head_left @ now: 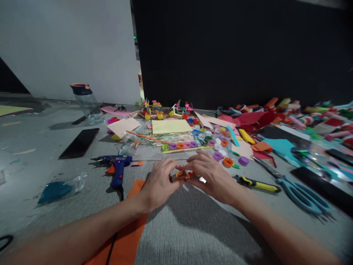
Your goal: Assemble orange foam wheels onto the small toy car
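Observation:
My left hand [159,181] and my right hand [212,176] meet over the grey table, fingertips pinched together on a small orange folded piece [183,173]. The piece is mostly covered by my fingers, so its shape is unclear. A blue glue gun [118,170] lies just left of my left hand, with an orange paper sheet [129,224] under my left forearm. A yellow-and-black utility knife [257,183] lies right of my right hand, and blue-handled scissors [300,193] beyond it.
Coloured bottle caps [182,145], sticks and a yellow sheet [171,126] lie ahead of my hands. A black phone [79,142] and a clear jar [88,103] stand at the left. Piles of coloured paper scraps [289,117] fill the right. A dark wall rises behind.

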Available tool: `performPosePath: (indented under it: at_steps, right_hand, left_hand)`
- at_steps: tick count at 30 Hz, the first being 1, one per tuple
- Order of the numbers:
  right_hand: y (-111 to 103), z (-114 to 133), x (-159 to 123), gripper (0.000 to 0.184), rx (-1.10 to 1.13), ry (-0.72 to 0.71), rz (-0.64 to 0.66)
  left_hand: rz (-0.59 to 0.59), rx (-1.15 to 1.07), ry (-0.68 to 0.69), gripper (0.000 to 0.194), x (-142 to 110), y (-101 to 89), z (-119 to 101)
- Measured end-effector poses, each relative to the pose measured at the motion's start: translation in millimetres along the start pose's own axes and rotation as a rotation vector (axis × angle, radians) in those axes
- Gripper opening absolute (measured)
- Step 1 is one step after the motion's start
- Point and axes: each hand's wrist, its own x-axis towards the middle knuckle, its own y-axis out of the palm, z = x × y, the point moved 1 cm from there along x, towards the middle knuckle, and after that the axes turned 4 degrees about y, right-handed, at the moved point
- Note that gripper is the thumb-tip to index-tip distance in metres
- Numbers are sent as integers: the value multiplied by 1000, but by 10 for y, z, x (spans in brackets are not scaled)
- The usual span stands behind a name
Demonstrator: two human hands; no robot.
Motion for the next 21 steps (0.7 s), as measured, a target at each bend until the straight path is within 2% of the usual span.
performPosePath:
  at_steps: [3, 8, 14, 21]
  right_hand:
    - [-23, 14, 2, 28, 10, 5, 5]
    - [-13, 22, -4, 23, 15, 9, 0]
    - [-61, 29, -11, 24, 41, 26, -12]
    - [-206, -136, -109, 19, 45, 227, -166]
  left_hand:
    - [8, -11, -6, 19, -2, 10, 0]
    - [-22, -4, 32, 14, 3, 25, -7]
    - [0, 3, 27, 13, 9, 2, -35]
    - [8, -4, -4, 16, -31, -28, -81]
